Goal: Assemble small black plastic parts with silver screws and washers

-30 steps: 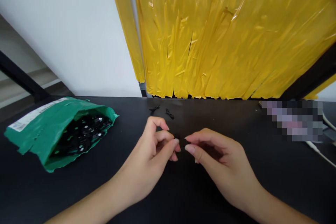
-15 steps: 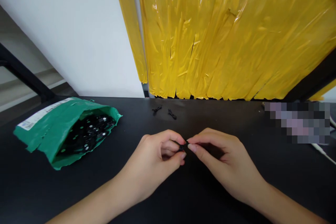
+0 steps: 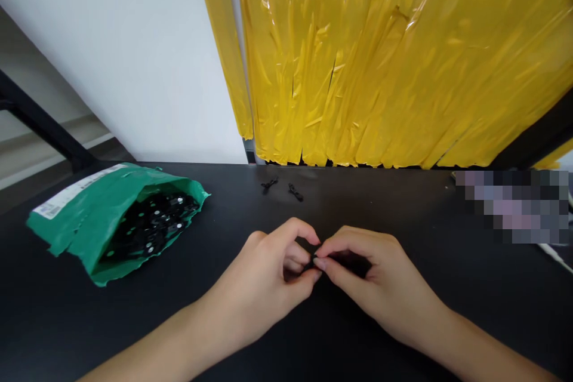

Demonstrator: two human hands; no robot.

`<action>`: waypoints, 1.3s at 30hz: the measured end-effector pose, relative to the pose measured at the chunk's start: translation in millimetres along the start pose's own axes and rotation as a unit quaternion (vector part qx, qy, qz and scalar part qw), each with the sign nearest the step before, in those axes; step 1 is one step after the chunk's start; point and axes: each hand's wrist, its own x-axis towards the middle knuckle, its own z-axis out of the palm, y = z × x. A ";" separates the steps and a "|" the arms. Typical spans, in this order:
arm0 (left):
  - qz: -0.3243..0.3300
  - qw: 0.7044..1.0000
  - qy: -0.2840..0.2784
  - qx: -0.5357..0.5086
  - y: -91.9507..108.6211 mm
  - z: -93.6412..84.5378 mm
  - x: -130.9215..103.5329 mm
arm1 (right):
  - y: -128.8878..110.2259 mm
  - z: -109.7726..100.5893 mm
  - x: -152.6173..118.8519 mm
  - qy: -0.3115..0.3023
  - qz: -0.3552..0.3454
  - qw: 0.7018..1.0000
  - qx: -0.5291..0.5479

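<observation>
My left hand [image 3: 268,274] and my right hand [image 3: 380,274] meet fingertip to fingertip above the black table [image 3: 250,346]. Between them is a small black piece [image 3: 312,261], mostly hidden by the fingers. The right thumb and forefinger pinch it. The left thumb and fingers curl round its other side, the left forefinger arched over it. Beyond the hands lie two small black twisted pieces, a left one [image 3: 269,184] and a right one [image 3: 295,192].
A torn-open green plastic bag [image 3: 98,209] lies at left, its mouth facing right, full of black parts [image 3: 154,224] with shiny round spots. Yellow plastic film [image 3: 358,71] and a white panel [image 3: 134,59] stand behind the table. A white cable [image 3: 555,258] runs at far right beside a blurred-out object.
The right fingertips have moved slightly down and left, against the left fingers. The left forefinger has lifted into a wider arch. The black piece shows less. The view has shifted slightly.
</observation>
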 end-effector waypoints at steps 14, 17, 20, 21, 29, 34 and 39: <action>0.049 0.994 0.007 0.102 5.0 -5.5 -2.5 | -0.2 -5.4 4.3 0.008 0.020 1.000 -0.017; 0.059 0.992 0.022 0.110 4.7 -4.4 -2.0 | -0.9 -3.8 2.8 0.015 0.025 1.000 -0.011; 0.061 0.989 0.028 0.131 4.7 -3.7 -1.9 | -1.0 -1.9 1.7 0.015 0.031 0.999 -0.002; 0.060 0.988 0.029 0.140 5.0 -3.7 -1.9 | -0.8 -1.5 1.6 0.014 0.033 0.999 -0.001; 0.048 0.974 0.026 0.220 7.8 -5.3 -1.4 | 0.1 -2.6 1.5 0.015 0.040 0.999 -0.006; 0.040 0.974 0.034 0.219 8.6 -5.2 -0.8 | 1.9 -4.6 3.2 0.021 0.031 0.999 -0.022; 0.027 0.977 0.047 0.205 10.5 -6.2 0.3 | 1.6 -7.7 4.4 0.007 0.040 0.999 -0.037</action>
